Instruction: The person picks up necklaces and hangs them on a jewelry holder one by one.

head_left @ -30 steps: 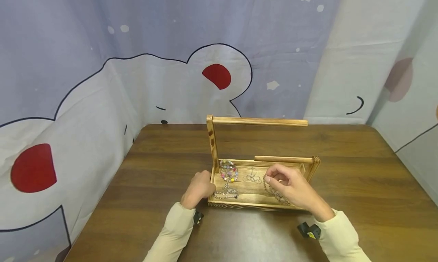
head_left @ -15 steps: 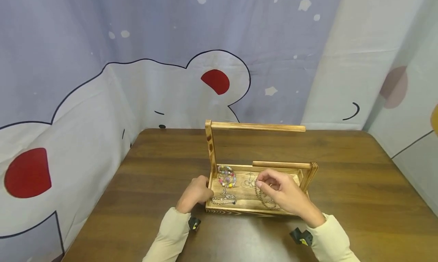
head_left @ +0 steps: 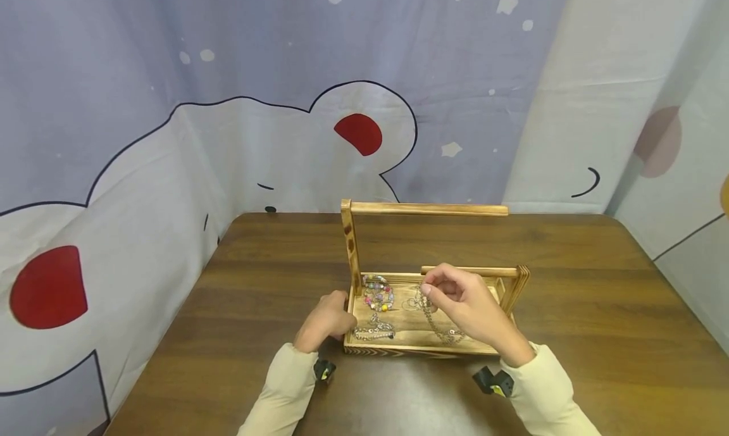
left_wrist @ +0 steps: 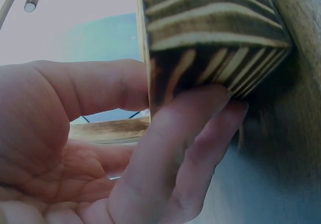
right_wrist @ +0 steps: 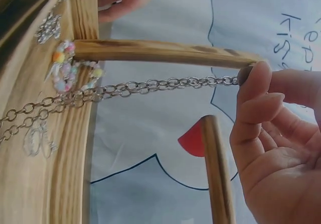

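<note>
A wooden tray stand (head_left: 398, 349) with a burnt-grain pattern stands on the table. At its left end, my left hand (head_left: 326, 322) grips the end wall, thumb on one side and fingers on the other, as the left wrist view shows. Over the tray, my right hand (head_left: 474, 306) pinches a metal link chain (right_wrist: 150, 86) between thumb and forefinger. The chain hangs doubled, and its lower part reaches down to the tray floor. Colourful beaded bracelets (head_left: 378, 295) and a silver chain bracelet (head_left: 374, 330) lie at the left inside. A thin silvery piece (head_left: 411, 304) lies near the middle.
A tall post (head_left: 351, 249) at the tray's left end carries a long horizontal bar (head_left: 429, 209). A lower bar (head_left: 484, 271) extends leftward from a short post (head_left: 515, 290) on the right. Brown table (head_left: 256, 278) surrounds the stand; a printed curtain (head_left: 455, 94) hangs behind.
My right hand has moved left and up, raising the chain so more of it hangs free. The left hand keeps its hold on the tray's end. The head view has shifted slightly.
</note>
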The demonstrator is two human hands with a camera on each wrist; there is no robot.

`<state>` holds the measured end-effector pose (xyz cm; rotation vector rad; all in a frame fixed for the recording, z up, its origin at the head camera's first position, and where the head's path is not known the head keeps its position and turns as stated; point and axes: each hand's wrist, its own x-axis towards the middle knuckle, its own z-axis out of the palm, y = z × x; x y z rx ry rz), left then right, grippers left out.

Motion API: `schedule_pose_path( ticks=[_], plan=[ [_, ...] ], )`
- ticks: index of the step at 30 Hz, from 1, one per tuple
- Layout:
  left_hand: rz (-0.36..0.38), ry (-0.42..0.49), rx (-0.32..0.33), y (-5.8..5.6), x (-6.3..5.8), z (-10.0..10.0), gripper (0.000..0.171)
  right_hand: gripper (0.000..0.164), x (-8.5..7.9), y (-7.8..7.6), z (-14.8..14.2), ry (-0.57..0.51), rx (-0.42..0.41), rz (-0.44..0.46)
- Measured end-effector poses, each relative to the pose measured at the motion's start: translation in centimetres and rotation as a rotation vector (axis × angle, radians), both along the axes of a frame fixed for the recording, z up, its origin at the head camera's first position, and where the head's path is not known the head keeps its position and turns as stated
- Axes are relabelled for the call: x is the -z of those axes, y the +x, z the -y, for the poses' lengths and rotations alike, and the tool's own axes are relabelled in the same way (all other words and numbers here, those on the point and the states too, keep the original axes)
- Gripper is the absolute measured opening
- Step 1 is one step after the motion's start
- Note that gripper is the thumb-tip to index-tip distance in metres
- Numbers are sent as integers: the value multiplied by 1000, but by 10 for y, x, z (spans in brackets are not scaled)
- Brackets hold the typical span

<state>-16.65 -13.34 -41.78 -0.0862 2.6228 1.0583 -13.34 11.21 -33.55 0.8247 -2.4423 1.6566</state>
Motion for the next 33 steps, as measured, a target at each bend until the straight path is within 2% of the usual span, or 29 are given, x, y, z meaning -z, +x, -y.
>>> schedule_pose_path(
  ticks=[5,13,24,33],
  plan=[
    [8,-11,2,1,1,0,34,4,-5,-1,6,-36,10,12],
    [1,-30,11,4,-1,-2,25,4,-18,-5,13,-109,24,-23],
    [-19,-42,11,4,-4,-3,21,5,-35,-16,21,-125,42,-19],
    [-27,-40,19,3,-3,-3,18,5,-37,-26,25,-123,39,-89]
  ],
)
